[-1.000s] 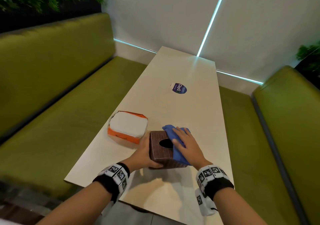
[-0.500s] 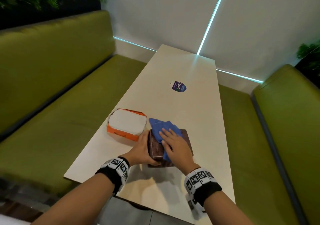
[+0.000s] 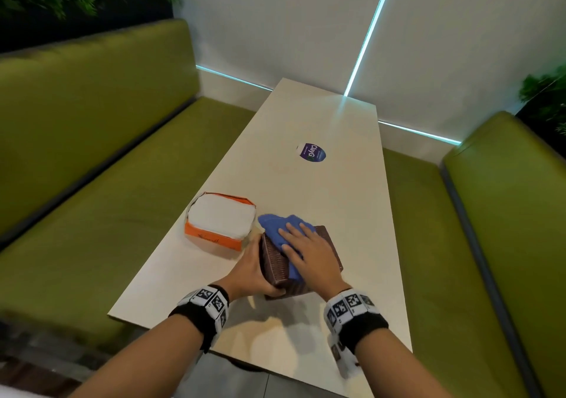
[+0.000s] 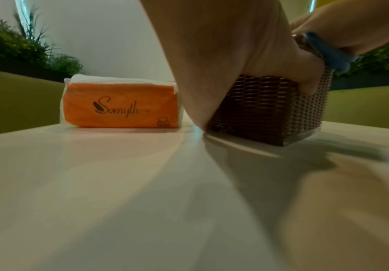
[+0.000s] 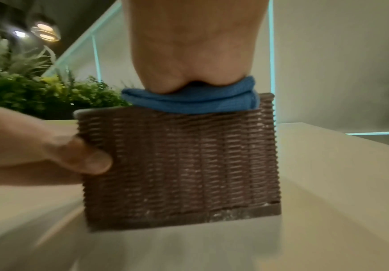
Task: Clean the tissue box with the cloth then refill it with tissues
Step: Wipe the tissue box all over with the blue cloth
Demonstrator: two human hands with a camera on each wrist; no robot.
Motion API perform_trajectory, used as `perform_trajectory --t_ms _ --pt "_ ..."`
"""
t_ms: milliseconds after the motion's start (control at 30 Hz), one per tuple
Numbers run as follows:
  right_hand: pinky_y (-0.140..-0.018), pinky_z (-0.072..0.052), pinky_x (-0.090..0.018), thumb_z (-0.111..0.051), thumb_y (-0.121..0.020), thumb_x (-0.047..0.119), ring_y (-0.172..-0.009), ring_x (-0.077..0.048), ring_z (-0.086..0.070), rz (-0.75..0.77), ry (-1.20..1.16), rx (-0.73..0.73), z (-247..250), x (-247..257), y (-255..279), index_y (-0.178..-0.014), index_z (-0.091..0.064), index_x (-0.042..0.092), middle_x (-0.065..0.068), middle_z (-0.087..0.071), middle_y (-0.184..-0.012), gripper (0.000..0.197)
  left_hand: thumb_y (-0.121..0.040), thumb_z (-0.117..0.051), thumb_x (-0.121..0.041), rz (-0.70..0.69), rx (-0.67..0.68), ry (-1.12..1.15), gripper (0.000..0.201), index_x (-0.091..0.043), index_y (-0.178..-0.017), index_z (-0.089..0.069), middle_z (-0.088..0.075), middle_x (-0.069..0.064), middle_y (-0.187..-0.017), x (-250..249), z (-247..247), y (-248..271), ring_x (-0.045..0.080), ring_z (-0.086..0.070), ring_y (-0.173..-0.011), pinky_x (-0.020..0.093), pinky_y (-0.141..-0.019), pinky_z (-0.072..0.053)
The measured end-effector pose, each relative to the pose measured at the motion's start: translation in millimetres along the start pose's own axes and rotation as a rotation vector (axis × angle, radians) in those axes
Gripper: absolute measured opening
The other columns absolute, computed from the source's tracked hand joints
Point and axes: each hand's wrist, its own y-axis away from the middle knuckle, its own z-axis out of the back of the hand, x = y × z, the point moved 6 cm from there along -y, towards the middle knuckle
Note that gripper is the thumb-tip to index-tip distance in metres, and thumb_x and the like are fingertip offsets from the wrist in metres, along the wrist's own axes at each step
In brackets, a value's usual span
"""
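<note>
A brown woven tissue box (image 3: 329,244) (image 4: 265,108) (image 5: 179,165) stands on the white table (image 3: 306,189) near its front edge. My left hand (image 3: 252,270) grips the box's left side, thumb on the near face (image 5: 89,157). My right hand (image 3: 309,252) lies flat, fingers spread, pressing a blue cloth (image 3: 281,229) (image 5: 193,100) (image 4: 325,49) onto the box's top. The cloth hangs over the far left corner and hides the box's opening. To the left lies an orange pack of white tissues (image 3: 219,221) (image 4: 119,104), torn open on top.
A round purple sticker (image 3: 311,152) sits further down the table. Green padded benches (image 3: 92,152) run along both long sides. A white wall with lit strips closes the far end; plants stand behind the benches.
The right hand slid the blue cloth across the box top from its right side toward the left and far corner. The left hand kept its grip; the box shifted slightly.
</note>
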Motion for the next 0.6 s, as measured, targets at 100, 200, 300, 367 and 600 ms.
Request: perform_trajectory --t_ms 100,200,300,367,600 --pt "-0.106 -0.037 -0.030 -0.048 -0.100 0.030 -0.126 -0.017 -0.046 -0.139 -0.069 -0.132 14 -22 -11 -0.132 -0.058 0.028 0.001 -0.057 -0.138 0.034 -0.046 -0.094 -0.022 0.005 -0.025 0.048 0.114 -0.029 -0.129 -0.016 -0.022 -0.032 -0.120 1 1 1 0.003 -0.036 -0.113 -0.007 -0.088 -0.025" --pt "-0.084 -0.037 -0.019 -0.050 -0.096 0.014 -0.100 -0.024 -0.058 -0.290 -0.254 -0.193 34 -39 -16 -0.118 -0.068 0.018 -0.013 -0.066 -0.112 0.028 -0.051 -0.095 -0.016 -0.002 0.013 0.026 0.116 -0.031 -0.132 -0.014 -0.019 -0.035 -0.121 2 2 0 0.005 -0.036 -0.118 0.007 -0.097 -0.028" --pt "-0.087 -0.042 -0.021 -0.052 -0.095 0.011 -0.108 -0.025 -0.063 -0.324 -0.463 -0.245 65 -45 -21 -0.113 -0.069 0.013 -0.010 -0.070 -0.113 0.025 -0.052 -0.094 -0.018 0.017 0.041 0.011 0.117 -0.030 -0.135 -0.012 -0.026 -0.026 -0.123 2 1 0 0.008 -0.035 -0.122 0.021 -0.104 -0.030" --pt "-0.105 -0.040 -0.033 -0.052 -0.098 0.030 -0.130 -0.025 -0.049 -0.217 -0.421 -0.054 58 -35 -23 -0.134 -0.055 0.023 -0.008 -0.054 -0.140 0.037 -0.051 -0.094 -0.020 0.037 0.036 0.012 0.120 -0.024 -0.140 -0.013 -0.026 -0.015 -0.127 4 -1 0 0.010 -0.035 -0.124 0.027 -0.109 -0.033" --pt "-0.114 -0.032 -0.045 -0.045 -0.098 0.045 -0.149 -0.019 -0.012 -0.148 -0.137 0.062 11 -41 -4 -0.145 -0.038 0.036 0.007 -0.027 -0.158 0.049 -0.046 -0.093 -0.030 0.062 0.062 0.029 0.132 -0.015 -0.147 -0.010 -0.024 -0.009 -0.134 9 -3 -1 0.009 -0.031 -0.129 0.021 -0.108 -0.026"
